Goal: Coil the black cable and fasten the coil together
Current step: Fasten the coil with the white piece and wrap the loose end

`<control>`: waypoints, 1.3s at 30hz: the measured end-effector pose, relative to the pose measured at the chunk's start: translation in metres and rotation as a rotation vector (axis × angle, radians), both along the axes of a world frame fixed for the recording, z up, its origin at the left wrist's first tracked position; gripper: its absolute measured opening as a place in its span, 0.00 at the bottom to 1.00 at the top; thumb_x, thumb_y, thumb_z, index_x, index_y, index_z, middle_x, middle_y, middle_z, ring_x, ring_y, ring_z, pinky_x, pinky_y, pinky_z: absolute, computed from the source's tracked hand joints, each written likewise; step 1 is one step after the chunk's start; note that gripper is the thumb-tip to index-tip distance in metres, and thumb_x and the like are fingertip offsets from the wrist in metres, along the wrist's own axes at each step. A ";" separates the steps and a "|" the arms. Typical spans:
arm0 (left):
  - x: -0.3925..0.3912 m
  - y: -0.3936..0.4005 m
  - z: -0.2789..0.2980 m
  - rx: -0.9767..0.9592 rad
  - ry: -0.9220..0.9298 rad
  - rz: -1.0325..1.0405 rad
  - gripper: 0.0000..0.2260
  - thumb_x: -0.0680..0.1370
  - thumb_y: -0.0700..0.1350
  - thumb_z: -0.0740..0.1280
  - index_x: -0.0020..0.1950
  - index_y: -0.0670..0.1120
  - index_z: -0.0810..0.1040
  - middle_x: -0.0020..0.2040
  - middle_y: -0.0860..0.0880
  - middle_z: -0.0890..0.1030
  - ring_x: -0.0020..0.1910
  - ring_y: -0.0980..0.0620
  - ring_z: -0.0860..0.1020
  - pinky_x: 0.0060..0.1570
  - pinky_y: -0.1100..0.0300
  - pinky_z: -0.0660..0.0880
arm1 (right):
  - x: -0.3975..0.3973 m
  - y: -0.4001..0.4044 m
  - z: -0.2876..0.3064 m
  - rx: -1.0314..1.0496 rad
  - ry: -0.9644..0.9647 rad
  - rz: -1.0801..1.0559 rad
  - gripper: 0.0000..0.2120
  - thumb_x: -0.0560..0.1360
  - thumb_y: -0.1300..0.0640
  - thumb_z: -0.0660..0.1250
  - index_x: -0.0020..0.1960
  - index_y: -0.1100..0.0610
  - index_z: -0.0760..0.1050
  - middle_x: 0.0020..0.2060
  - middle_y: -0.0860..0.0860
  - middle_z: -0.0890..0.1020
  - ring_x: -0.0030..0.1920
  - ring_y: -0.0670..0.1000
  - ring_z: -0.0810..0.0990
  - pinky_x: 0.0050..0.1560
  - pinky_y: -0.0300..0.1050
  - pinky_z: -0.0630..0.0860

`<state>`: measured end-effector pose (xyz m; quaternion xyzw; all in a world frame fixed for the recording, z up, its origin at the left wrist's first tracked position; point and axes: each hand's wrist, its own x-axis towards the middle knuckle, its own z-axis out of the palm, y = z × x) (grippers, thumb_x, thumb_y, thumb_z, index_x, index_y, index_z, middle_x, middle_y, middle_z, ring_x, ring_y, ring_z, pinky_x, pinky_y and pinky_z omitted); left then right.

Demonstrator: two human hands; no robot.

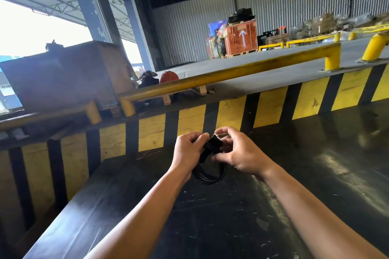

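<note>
Both hands meet over the black cable [210, 171]: the left hand [188, 150] is clenched around the top of the coil, the right hand [239, 151] pinches the bundle beside a plug [214, 143] (thin pale tie barely visible above). The loops hang just above the dark worktable [315, 174], near the yellow-black striped wall [269, 109]

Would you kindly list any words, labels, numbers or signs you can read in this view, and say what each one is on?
No readable words or numbers anywhere.
White upward arrow: painted on the orange crate, a sign only.
Pale marks on the blue steel column: too blurred to read.
Lettering on the white panel at far left: too blurred to read.
</note>
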<state>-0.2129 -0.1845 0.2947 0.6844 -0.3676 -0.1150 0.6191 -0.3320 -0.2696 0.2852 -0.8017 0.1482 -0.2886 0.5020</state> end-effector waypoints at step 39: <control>0.018 -0.015 -0.024 0.195 -0.094 0.161 0.15 0.75 0.52 0.66 0.35 0.43 0.82 0.29 0.48 0.78 0.29 0.51 0.73 0.31 0.60 0.69 | 0.027 0.007 -0.028 -0.228 -0.177 -0.330 0.09 0.71 0.56 0.72 0.49 0.58 0.79 0.43 0.53 0.86 0.46 0.50 0.83 0.42 0.28 0.73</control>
